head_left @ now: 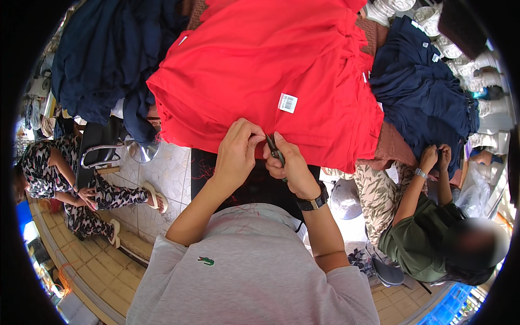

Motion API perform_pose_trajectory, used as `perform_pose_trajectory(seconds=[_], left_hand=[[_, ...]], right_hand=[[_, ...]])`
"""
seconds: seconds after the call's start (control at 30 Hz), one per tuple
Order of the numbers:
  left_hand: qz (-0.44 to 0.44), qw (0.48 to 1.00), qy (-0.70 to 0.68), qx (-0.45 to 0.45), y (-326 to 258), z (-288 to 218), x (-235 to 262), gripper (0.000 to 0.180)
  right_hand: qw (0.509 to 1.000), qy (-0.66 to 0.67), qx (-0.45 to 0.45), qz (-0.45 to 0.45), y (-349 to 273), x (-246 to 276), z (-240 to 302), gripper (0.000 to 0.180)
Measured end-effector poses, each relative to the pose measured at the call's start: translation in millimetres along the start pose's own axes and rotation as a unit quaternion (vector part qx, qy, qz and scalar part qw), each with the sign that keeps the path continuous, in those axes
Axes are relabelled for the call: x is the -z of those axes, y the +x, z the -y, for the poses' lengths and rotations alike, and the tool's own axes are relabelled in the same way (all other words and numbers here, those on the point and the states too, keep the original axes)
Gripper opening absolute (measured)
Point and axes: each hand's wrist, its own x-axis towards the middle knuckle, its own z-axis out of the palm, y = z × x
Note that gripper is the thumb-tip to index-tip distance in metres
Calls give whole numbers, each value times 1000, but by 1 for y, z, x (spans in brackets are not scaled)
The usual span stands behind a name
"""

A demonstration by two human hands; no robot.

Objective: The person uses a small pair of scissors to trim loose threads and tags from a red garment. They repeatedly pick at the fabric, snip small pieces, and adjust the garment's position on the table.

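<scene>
A pile of red garments (233, 70) lies in front of me, with a white tag (287, 103) on the top one. At its near edge, my left hand (236, 149) is closed in a pinch on the red cloth; any thread between the fingertips is too small to see. My right hand (292, 168), wearing a dark watch, grips small dark thread snips (274, 149). Their blades point away from me, right beside the left fingertips at the hem. Fine red threads (203, 173) cling to the dark cloth over my lap.
Dark blue garments are heaped at the left (103, 59) and right (420, 86). A co-worker in a dark green top (417, 244) has both hands at the right heap. Another person in patterned clothes (59, 173) sits at the left beside a black chair (100, 151).
</scene>
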Motion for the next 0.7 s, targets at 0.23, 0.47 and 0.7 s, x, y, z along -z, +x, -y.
perform_pose_trajectory(seconds=[0.23, 0.47, 0.7], left_hand=[[-16, 1000, -19, -9, 0, 2, -3, 8], [-42, 994, -92, 37, -4, 7, -4, 8], [-50, 996, -79, 5, -6, 7, 0, 3]], right_hand=[[1000, -5, 1, 19, 7, 7, -7, 50], [999, -40, 18, -24, -7, -15, -1, 55], [997, -50, 47, -32, 4, -19, -4, 57]])
